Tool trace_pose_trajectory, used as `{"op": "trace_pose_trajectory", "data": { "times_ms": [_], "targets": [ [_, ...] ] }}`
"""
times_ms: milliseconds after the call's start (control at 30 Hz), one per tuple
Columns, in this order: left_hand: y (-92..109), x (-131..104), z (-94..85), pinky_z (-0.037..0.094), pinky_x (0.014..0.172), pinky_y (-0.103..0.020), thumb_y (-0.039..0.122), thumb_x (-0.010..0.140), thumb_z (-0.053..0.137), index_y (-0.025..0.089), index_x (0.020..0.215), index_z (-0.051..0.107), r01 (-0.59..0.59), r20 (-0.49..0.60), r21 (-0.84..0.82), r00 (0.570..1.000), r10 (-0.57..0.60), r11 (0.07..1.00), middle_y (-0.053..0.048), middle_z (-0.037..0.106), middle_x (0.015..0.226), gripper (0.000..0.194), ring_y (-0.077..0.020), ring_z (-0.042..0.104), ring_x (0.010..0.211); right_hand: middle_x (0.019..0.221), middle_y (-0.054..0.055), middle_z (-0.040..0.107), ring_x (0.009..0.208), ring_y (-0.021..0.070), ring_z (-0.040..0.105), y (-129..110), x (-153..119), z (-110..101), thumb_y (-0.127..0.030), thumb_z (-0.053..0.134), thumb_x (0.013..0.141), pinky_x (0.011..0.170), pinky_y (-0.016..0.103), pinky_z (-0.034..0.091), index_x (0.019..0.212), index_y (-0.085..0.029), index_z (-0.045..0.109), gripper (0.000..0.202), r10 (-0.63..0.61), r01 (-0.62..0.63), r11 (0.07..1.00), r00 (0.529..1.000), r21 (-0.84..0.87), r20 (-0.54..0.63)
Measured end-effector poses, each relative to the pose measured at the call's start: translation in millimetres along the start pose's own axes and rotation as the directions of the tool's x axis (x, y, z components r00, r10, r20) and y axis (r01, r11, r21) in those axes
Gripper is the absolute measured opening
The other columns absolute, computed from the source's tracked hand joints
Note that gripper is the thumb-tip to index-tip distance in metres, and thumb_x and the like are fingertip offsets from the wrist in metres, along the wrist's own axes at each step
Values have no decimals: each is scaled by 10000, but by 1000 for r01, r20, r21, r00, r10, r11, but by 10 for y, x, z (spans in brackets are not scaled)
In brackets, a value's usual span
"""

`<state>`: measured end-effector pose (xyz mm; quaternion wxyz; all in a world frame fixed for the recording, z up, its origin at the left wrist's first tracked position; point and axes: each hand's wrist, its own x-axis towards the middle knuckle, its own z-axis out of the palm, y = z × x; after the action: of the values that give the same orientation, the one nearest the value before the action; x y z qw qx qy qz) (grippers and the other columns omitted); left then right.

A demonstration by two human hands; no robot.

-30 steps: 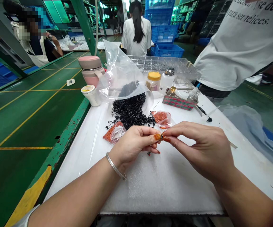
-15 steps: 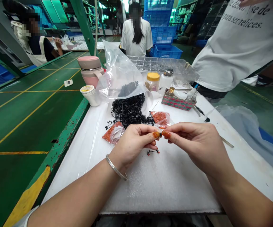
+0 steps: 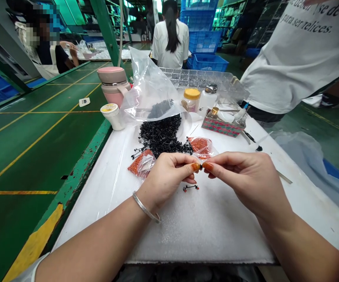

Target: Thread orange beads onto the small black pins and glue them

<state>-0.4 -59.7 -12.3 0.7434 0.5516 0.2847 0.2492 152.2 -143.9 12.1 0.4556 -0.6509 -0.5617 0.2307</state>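
"At dial centre, what's held?"

"Small black piece (image 3: 201, 167). My left hand (image 3: 165, 176) pinches it, fingers closed; my right hand (image 3: 246, 178) meets it, fingertips together, grip unclear. Mostly hidden, but probably light and stiff: hold by its edges."

"Changes?"

"Red-ended black part (image 3: 191, 187), seven o'clock from my fingertips: largely covered by left fingers a second ago, now exposed."

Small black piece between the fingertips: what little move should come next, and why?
I'd probably steady the small black piece with the left hand and gently press its exposed end with the right hand. The left fingertips pinch it, and the right ones are closed right beside it. A black stick with orange ends lies just below; whether the right fingertips hide an orange bit, I can't tell.
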Motion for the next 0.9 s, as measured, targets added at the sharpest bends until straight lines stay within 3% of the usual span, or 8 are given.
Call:
{"op": "trace_pose_trajectory", "data": {
  "times_ms": [333,900],
  "targets": [
    [-32,12,-10,507,609,-202,292,723,763,122,793,733,8,3,-42,1000,-8,999,-2,620,717,187,-73,582,607,649,-18,722,582,108,644,7,-16,12,-214,768,713,513,171,478,773,-217,771,61,11,-10,999,1000,42,-10],
    [-34,11,-3,503,577,-177,289,694,785,101,784,725,30,8,-125,1000,-29,992,-5,596,705,217,-66,573,594,697,1,740,594,113,668,54,-13,47,-280,731,754,540,183,523,780,-201,766,90,-41,41,999,997,8,-63]
  ]
}}
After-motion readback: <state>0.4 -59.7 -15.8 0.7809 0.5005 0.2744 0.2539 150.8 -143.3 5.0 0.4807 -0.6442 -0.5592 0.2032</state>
